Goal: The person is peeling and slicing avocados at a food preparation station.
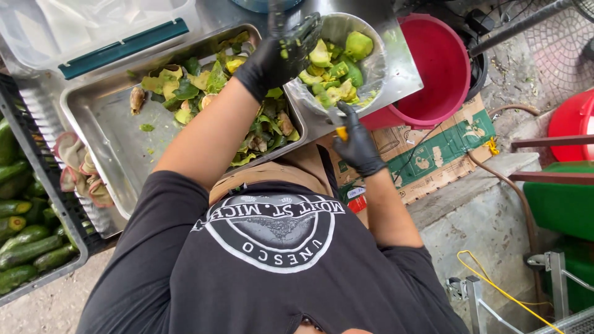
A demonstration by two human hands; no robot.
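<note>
Left hand (278, 52), in a black glove smeared with green pulp, spread wide with fingers apart over the near rim of the round steel bowl (378, 68); nothing gripped in it, as far as can be seen. Right hand (357, 147), also black-gloved, closed round a small yellow-handled knife (340, 131), blade pointing up at the underside of the bowl's edge. Bowl resting at the corner of the steel counter, about half full of pale green peeled avocado chunks (334, 68). Just beside it, to the left, a rectangular steel tray (105, 117) heaped at its far end with dark green avocado skins and brown pits (210, 80). Probably the moment of dropping flesh into the bowl, so best to shake or wipe the pulp off the open fingers right over the chunks, not over the tray, and to send skins and pits only to the tray side. Worth holding the knife low, tip turned away from the other wrist, since both gloves look slippery. Worth nudging the bowl further onto the counter too: close to the edge, with a red plastic bucket (442, 68) right below. Whole green avocados (25, 241) waiting in a dark crate at far left, beside a crumpled cloth (77, 170) handy for wiping the knife grip.
</note>
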